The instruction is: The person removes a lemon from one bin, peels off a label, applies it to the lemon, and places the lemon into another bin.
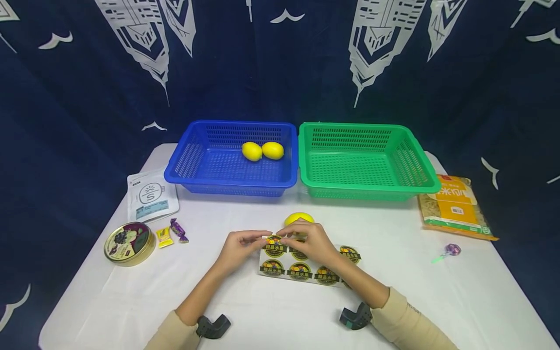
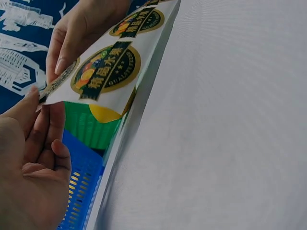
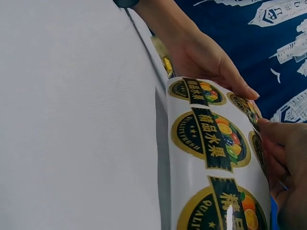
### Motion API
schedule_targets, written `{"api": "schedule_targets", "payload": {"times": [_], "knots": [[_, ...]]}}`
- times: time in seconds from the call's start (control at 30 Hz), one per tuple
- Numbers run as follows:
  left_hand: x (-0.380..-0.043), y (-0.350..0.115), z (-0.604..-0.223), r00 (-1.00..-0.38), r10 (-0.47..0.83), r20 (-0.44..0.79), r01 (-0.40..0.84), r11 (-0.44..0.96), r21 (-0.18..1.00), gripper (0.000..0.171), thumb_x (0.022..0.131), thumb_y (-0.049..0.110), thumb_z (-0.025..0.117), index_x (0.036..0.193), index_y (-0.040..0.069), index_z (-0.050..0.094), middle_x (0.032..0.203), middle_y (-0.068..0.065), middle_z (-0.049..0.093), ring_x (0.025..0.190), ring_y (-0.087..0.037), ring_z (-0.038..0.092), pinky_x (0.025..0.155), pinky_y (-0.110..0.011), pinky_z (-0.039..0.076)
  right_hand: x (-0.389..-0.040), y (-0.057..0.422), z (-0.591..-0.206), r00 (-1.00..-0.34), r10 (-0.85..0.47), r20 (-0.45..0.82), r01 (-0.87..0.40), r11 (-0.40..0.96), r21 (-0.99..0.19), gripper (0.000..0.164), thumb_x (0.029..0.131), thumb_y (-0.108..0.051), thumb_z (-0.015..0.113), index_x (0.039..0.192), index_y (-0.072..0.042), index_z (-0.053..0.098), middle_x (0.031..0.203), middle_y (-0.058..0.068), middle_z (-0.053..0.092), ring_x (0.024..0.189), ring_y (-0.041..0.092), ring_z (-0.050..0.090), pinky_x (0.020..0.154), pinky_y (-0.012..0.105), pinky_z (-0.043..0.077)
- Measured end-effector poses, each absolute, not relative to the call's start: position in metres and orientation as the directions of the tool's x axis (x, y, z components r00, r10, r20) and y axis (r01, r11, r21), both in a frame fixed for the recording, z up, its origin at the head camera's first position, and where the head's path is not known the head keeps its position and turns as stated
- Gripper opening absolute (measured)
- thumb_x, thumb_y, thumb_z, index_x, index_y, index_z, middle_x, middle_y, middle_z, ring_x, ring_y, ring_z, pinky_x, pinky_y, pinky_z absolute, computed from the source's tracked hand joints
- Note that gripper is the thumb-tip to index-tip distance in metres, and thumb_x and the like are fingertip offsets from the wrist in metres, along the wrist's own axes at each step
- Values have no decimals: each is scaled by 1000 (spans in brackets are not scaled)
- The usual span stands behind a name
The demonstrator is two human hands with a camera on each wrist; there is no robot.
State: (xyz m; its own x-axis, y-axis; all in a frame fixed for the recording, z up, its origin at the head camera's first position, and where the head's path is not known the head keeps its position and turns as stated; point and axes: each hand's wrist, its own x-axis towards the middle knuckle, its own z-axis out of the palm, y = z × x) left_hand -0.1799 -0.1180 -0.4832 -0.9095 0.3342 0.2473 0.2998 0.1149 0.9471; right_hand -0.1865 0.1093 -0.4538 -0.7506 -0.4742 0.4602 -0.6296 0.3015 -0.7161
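A white sheet of round black-and-gold fruit stickers [image 1: 299,271] is held just over the table, between both hands. My left hand [image 1: 238,249] pinches its far left corner between thumb and fingers; in the left wrist view the other fingers of that left hand [image 2: 38,167] curl below the sheet. My right hand [image 1: 311,240] reaches across the top row and pinches the sheet's far edge at the corner sticker [image 3: 249,111], close to the left fingertips. Just beyond the right hand lies a lemon [image 1: 299,217], partly covered by it.
Behind stand a blue basket [image 1: 232,184] with two lemons [image 1: 262,151] and a green basket [image 1: 372,189]. On the left lie a white pouch [image 1: 153,194], a round tin [image 1: 129,243] and two wrapped candies [image 1: 171,233]. A grain bag [image 1: 455,206] and a lollipop [image 1: 451,250] lie right.
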Motion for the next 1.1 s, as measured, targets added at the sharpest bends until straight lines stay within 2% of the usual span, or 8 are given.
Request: {"api": "schedule_targets", "payload": {"times": [0.1,0.2,0.37,0.47,0.73,0.87,0.97,1.1], "knots": [[-180,-118,-481,-915,340,218,266,100,959,25,88,22,64,104,4,69,103,-4,68,99,-17,63,87,-29,50,-186,108,-455,-762,-456,460,-614,286,-736,14,82,-16,71,95,-12,72,92,-4,66,81,9,60,71,25,55],[-179,-118,-475,-917,346,198,250,110,962,22,89,17,61,103,2,69,103,-6,68,100,-16,62,90,-28,48,-184,107,-456,-776,-444,448,-592,270,-759,13,81,-14,72,93,-12,72,92,-3,66,81,11,60,71,27,55],[-172,-118,-456,-917,365,163,227,140,964,21,91,10,58,104,-3,67,104,-10,67,97,-13,62,81,-28,52,-179,105,-450,-811,-429,397,-532,262,-805,11,80,-7,72,91,-8,72,89,1,67,84,17,59,71,31,53],[-171,-118,-451,-922,369,119,195,178,965,22,91,12,58,104,-3,67,104,-11,67,90,-12,62,74,-26,53,-172,104,-438,-830,-434,351,-484,248,-839,10,80,-2,70,89,-4,71,84,4,67,79,16,57,70,32,52],[-179,-124,-474,-914,404,26,117,203,972,25,88,19,63,106,3,68,102,-9,68,87,-17,65,77,-30,54,-158,113,-419,-818,-513,260,-377,137,-916,8,80,2,68,88,4,69,80,11,68,69,8,51,63,24,46],[-181,-127,-479,-922,383,64,211,357,910,28,85,23,68,110,10,68,85,-1,70,73,-12,65,69,-26,54,-153,128,-418,-819,-520,242,-356,130,-926,8,80,1,69,88,2,70,83,10,68,71,10,50,64,23,45],[-185,-125,-479,-946,298,124,271,522,809,29,81,24,72,109,14,67,73,8,62,63,-7,57,59,-25,50,-152,144,-417,-833,-499,240,-361,161,-919,8,81,-2,69,89,-1,70,82,7,68,71,12,51,65,24,45],[-194,-115,-475,-943,219,249,330,551,766,38,75,23,77,111,15,65,80,5,60,71,-7,56,66,-27,49,-154,162,-415,-848,-469,247,-377,208,-902,9,81,-1,69,89,-2,70,78,7,65,70,13,51,66,25,45]]}}
